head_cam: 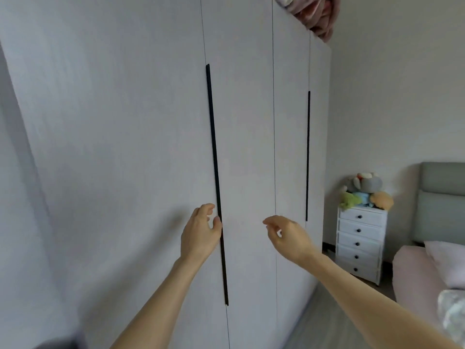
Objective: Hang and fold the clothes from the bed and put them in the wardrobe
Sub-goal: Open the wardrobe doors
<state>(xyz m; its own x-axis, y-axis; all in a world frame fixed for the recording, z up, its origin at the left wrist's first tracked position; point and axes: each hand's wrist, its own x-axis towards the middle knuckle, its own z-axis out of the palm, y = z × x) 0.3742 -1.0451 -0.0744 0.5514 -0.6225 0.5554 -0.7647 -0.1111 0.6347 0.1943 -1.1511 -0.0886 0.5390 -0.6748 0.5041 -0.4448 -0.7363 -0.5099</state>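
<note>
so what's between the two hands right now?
Head view: only bare wardrobe door panel lies between the left hand and the right hand. The left hand's thumb sits at the long black handle; the right holds nothing.

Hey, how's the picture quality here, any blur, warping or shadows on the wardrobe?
Head view: soft, even daylight with no glare; the left hand throws a faint shadow on the wardrobe door. Head view: wide-angle warping bows and tilts the black handle strip and the door seams. Head view: slightly soft overall, blurrier at the edges, such as the bed at lower right.
</note>
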